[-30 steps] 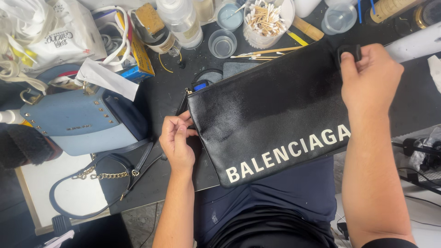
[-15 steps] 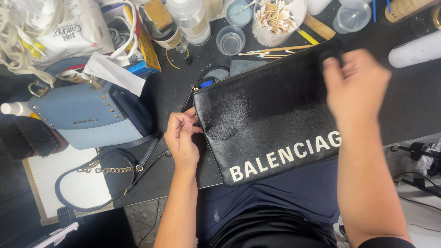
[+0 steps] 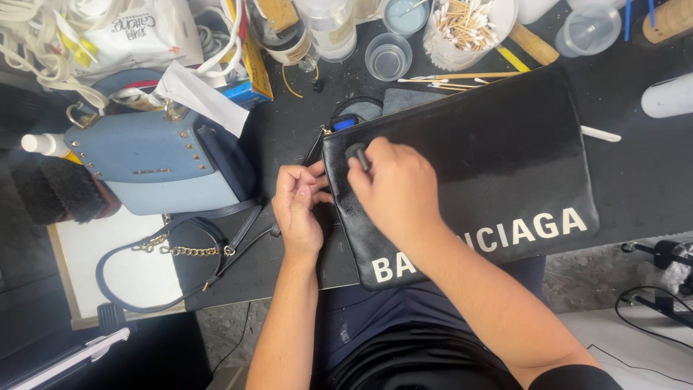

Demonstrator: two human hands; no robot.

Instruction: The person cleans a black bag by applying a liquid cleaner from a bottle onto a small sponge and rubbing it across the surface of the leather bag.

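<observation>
Dark worktable (image 3: 289,144): left hand (image 3: 299,206) pinches black pouch (image 3: 498,166) edge; right hand (image 3: 397,188) grips small dark tool (image 3: 356,153) atop.

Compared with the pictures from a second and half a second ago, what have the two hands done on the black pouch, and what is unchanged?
The right hand left the far right corner of the black pouch and crossed to its left end, where it now grips a small dark round-headed tool against the leather. The left hand stayed at the pouch's left edge. The blue handbag and the cup of cotton swabs did not move.
</observation>
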